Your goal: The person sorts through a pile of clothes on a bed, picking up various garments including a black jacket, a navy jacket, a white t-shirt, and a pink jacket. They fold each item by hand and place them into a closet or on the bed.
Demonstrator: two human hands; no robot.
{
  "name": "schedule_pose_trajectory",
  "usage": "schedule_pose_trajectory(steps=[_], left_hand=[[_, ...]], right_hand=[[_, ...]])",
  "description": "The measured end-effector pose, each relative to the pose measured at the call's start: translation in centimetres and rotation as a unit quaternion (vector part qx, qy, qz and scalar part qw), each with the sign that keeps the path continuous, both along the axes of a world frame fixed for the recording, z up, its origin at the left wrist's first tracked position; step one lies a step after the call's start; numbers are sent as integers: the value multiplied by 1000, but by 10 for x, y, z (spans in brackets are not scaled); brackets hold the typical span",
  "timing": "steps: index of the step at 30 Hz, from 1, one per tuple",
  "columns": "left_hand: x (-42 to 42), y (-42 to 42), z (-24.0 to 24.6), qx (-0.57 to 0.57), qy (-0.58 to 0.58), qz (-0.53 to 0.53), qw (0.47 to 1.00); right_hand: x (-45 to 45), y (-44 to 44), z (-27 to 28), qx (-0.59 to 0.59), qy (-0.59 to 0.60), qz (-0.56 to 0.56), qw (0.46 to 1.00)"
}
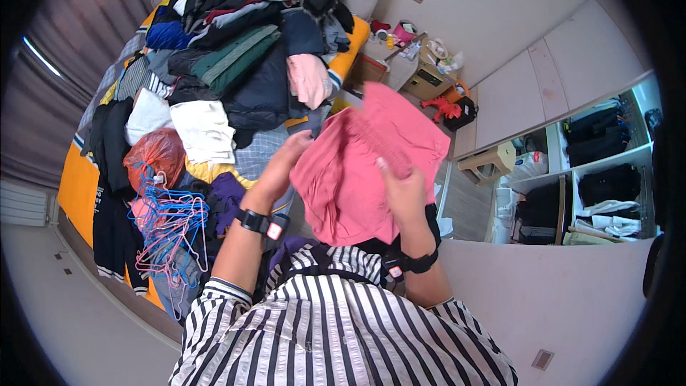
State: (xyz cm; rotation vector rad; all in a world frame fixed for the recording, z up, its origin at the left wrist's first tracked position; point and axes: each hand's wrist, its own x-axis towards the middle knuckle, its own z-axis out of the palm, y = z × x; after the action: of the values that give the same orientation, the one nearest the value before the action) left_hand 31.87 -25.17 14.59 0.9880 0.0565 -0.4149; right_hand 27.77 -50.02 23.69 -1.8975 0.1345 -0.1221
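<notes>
A pink garment [353, 182] with a gathered elastic band hangs spread out in front of my chest. My right hand [407, 195] grips it just below the band, thumb on the near face. At its left edge is my left hand [281, 163], holding the cloth, with the fingers partly hidden behind it. Left of that hand, folded white clothing [203, 131] lies on the bed beside a red plastic bag [155, 158]. Nearer to me, a tangle of blue and pink clothes hangers [171, 225] rests on other clothes.
Dark jackets and other clothes [257, 75] are heaped on the bed [80, 203]. To the right stands an open wardrobe [568, 171] with clothes in its compartments and a step stool [487, 163] before it. Cardboard boxes [429, 80] and a red toy dinosaur [442, 109] sit near the wall.
</notes>
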Motion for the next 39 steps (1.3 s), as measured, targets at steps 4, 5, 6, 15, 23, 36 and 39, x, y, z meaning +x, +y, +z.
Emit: schedule_pose_trajectory(steps=[4, 5, 6, 15, 23, 36, 39], left_hand=[[0, -6, 12, -99, 19, -159, 982], [-1, -19, 17, -16, -47, -184, 982], [-5, -32, 18, 20, -91, -193, 977], [50, -73, 29, 38, -122, 121, 984], [97, -16, 132, 174, -181, -55, 966], [84, -10, 149, 228, -251, -6, 941], [77, -18, 155, 223, -252, 19, 942]], right_hand=[[13, -58, 0, 161, -51, -10, 986], [13, -70, 1, 170, -74, -8, 983], [13, -71, 6, 170, -79, -1, 982], [24, -182, 48, -45, -48, 22, 998], [67, -222, 97, 114, -21, 115, 987], [79, -238, 81, 117, -75, 129, 982], [81, -239, 79, 103, -95, 128, 982]])
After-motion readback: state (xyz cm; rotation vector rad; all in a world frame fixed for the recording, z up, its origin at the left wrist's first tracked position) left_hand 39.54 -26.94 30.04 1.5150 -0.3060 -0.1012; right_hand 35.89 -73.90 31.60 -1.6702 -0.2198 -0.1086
